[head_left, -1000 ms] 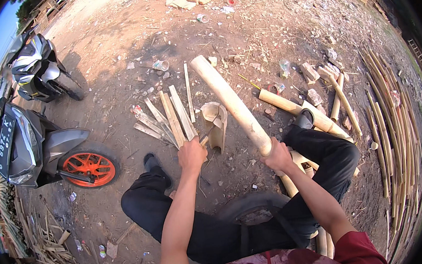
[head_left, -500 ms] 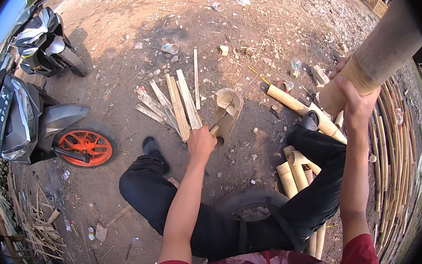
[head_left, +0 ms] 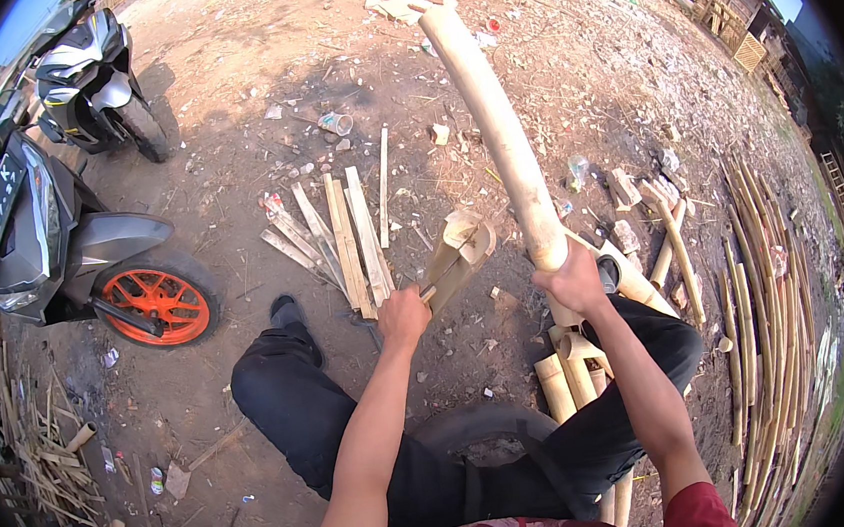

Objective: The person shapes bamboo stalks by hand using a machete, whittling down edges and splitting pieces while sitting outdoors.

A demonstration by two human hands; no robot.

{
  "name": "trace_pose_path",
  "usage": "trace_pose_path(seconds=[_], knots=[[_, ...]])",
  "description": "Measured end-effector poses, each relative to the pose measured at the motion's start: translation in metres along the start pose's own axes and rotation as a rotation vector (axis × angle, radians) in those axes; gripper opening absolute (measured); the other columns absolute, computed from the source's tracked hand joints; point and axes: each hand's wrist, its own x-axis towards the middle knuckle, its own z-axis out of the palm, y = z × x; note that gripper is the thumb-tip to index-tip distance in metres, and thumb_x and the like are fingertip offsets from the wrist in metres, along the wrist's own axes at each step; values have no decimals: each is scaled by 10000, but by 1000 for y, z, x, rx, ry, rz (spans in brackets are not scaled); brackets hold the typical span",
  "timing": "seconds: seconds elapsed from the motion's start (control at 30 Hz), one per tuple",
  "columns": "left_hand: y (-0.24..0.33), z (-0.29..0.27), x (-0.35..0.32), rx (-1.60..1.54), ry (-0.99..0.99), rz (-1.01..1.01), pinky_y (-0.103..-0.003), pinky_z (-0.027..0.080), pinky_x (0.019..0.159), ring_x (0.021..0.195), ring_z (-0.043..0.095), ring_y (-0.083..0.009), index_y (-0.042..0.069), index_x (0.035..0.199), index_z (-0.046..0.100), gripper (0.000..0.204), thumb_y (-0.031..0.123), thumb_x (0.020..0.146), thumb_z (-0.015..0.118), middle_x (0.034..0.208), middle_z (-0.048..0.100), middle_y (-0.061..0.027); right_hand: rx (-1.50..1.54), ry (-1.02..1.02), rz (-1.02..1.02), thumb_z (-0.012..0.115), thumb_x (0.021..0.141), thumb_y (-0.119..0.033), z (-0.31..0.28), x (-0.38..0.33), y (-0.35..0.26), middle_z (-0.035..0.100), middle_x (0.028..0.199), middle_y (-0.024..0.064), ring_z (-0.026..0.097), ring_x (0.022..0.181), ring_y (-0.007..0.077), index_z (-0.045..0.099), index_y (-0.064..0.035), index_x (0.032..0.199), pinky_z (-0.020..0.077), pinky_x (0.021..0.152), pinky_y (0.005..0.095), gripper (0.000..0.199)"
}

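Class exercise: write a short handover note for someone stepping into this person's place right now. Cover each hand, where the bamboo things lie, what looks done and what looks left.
Left hand: closed on a tool handle, steadying a short split bamboo piece upright between the legs.
Right hand: gripping a long bamboo pole, raised and tilted away.
Done: flat split strips lie on the dirt ahead.
Left: short round bamboo sections wait by the right leg; long slats are stacked further right.
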Motion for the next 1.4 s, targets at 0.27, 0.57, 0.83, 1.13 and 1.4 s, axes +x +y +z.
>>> trace_pose_path(seconds=[0.27,0.57,0.83,1.13,1.4], knots=[[-23,-10,-2,-91,-46,-49,-496,604,842,933,755,-394,77,1103,759,242,136,875,703,970,764,-222,513,303,-319,748,760,-29,-61,5,-63,701,894,60,679,827,155,661,5,1048,553,796,337,303],[-31,32,18,-38,-69,0,-517,597,848,962,748,-405,107,1053,787,201,163,874,718,994,761,-218,47,-282,220,798,668,-198,68,-55,33,765,995,207,753,988,306,723,10,1099,564,921,416,484],[-39,38,15,-111,-42,-40,-526,596,834,945,749,-399,109,1080,779,210,185,907,687,976,755,-207,346,279,-279,761,765,-23,-69,9,-43,696,902,87,668,770,183,654,39,1030,550,733,331,292],[-71,71,20,26,-133,-15,-469,614,846,991,762,-353,55,1038,795,210,149,865,726,1051,775,-185,-177,-527,339,854,651,-319,134,-109,124,732,1153,273,698,1120,418,679,46,1184,535,1003,470,670],[-55,98,1,-62,-209,-113,-470,602,912,1086,740,-344,67,1062,795,204,115,875,731,1118,772,-169,238,-194,146,704,726,15,8,-48,61,733,889,90,701,764,182,698,-1,1058,568,716,349,332]])
